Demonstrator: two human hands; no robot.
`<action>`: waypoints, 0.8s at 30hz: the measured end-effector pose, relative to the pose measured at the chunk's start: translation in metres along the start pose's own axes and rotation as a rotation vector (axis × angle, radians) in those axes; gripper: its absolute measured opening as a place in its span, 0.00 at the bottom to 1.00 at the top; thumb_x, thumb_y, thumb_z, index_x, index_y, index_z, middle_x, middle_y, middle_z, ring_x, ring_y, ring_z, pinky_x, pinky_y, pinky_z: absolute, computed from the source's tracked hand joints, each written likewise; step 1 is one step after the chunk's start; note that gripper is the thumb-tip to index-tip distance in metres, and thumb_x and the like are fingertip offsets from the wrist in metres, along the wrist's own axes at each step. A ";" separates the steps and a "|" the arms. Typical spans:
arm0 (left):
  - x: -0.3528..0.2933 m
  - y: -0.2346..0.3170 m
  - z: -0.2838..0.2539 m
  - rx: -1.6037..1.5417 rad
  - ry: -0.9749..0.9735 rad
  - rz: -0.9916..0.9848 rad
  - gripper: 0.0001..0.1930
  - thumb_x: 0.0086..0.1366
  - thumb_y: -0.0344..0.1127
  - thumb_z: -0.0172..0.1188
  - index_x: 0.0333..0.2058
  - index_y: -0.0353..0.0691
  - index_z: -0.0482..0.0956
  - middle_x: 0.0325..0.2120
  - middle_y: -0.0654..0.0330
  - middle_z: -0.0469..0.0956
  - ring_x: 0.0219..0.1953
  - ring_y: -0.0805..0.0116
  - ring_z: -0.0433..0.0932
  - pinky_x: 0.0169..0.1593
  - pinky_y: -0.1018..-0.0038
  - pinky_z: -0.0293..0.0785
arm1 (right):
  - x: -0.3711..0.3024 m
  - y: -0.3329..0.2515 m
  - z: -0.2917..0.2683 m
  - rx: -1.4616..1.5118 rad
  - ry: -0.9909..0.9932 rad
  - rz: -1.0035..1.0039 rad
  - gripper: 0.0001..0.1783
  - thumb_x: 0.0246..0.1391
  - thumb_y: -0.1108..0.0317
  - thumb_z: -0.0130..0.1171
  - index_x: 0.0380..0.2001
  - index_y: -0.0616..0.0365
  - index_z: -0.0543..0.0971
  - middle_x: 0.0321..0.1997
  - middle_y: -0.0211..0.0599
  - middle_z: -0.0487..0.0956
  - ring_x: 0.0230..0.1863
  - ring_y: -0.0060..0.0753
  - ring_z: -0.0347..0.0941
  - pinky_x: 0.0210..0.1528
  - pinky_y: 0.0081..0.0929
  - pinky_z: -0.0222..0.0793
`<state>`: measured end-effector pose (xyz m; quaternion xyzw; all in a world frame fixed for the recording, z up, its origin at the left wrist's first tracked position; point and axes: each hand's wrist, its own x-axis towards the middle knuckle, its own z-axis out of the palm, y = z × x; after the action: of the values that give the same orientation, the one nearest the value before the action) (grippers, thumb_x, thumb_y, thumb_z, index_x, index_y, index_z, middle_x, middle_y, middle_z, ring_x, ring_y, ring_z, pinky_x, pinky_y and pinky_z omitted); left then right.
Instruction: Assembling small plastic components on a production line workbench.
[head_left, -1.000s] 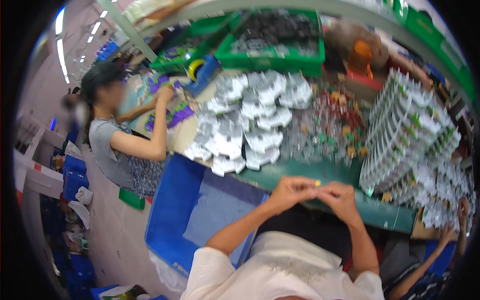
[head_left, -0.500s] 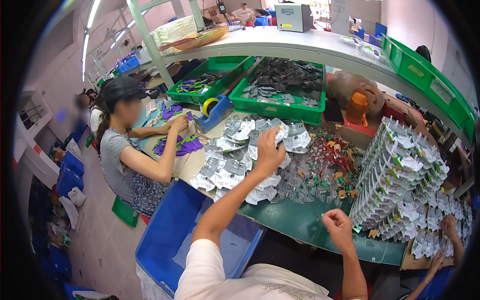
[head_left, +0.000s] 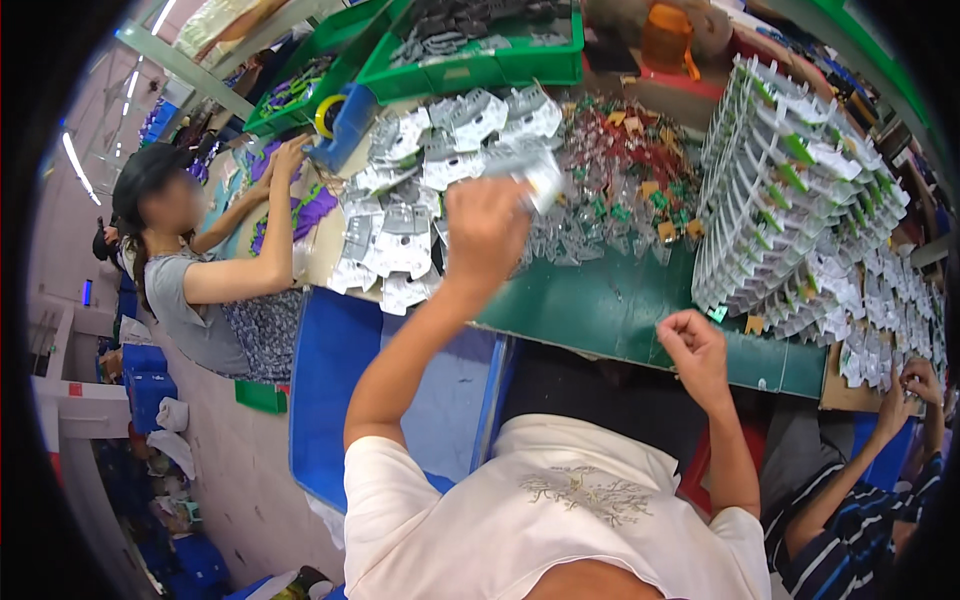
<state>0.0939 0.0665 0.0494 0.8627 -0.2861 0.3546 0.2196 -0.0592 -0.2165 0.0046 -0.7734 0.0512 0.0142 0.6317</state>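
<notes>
My left hand (head_left: 488,235) is closed on a grey-and-white plastic shell part (head_left: 542,182), smeared by motion. It is held up over the right side of a spread of similar shell parts (head_left: 402,240) on the bench. My right hand (head_left: 695,352) hovers at the front edge of the green bench top (head_left: 590,305), thumb and fingertips pinched together. Whatever may be between them is too small to make out. Beyond the hands lies a heap of small clear plastic pieces (head_left: 590,215) mixed with red wires (head_left: 640,150) and little green and tan boards.
A tall stack of shell parts (head_left: 765,190) rises at right. Green bins (head_left: 470,72) and a blue tape dispenser (head_left: 345,125) stand behind. A blue bin (head_left: 325,400) sits below the bench at left. Co-workers' hands work at left (head_left: 285,160) and far right (head_left: 905,385).
My left hand has lifted a shell part from the pile and drawn it nearer. My right hand stays pinched near the bench edge. The view has tilted downward.
</notes>
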 end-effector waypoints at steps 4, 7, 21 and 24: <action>-0.080 0.075 -0.014 -0.258 -0.221 0.131 0.14 0.52 0.27 0.61 0.40 0.37 0.79 0.34 0.58 0.77 0.40 0.59 0.76 0.46 0.61 0.68 | 0.004 0.010 0.002 -0.054 0.016 -0.015 0.04 0.60 0.73 0.61 0.34 0.64 0.78 0.24 0.17 0.70 0.22 0.06 0.58 0.23 0.13 0.52; -0.134 0.100 -0.006 -0.231 -0.322 0.122 0.16 0.51 0.29 0.61 0.41 0.36 0.80 0.37 0.58 0.77 0.42 0.61 0.76 0.44 0.65 0.70 | 0.007 -0.001 0.012 -0.196 -0.024 -0.096 0.05 0.58 0.73 0.62 0.35 0.63 0.79 0.24 0.24 0.73 0.22 0.12 0.60 0.24 0.17 0.56; -0.132 0.094 0.003 -0.434 -0.459 -0.036 0.18 0.50 0.40 0.72 0.38 0.40 0.80 0.46 0.54 0.75 0.52 0.53 0.72 0.54 0.57 0.69 | 0.017 0.002 0.067 -0.893 -0.252 -0.620 0.10 0.46 0.75 0.62 0.34 0.62 0.74 0.35 0.40 0.71 0.35 0.43 0.76 0.30 0.39 0.74; -0.104 0.060 0.012 -0.708 -0.437 -0.016 0.14 0.53 0.36 0.71 0.36 0.36 0.80 0.38 0.54 0.79 0.41 0.53 0.77 0.45 0.61 0.73 | 0.021 0.002 0.059 -0.885 -0.262 -0.641 0.10 0.46 0.75 0.60 0.34 0.62 0.74 0.36 0.39 0.72 0.35 0.42 0.77 0.31 0.39 0.75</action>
<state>0.0000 0.0498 -0.0244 0.7910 -0.4235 0.0413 0.4396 -0.0359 -0.1608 -0.0109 -0.9333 -0.2761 -0.0624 0.2208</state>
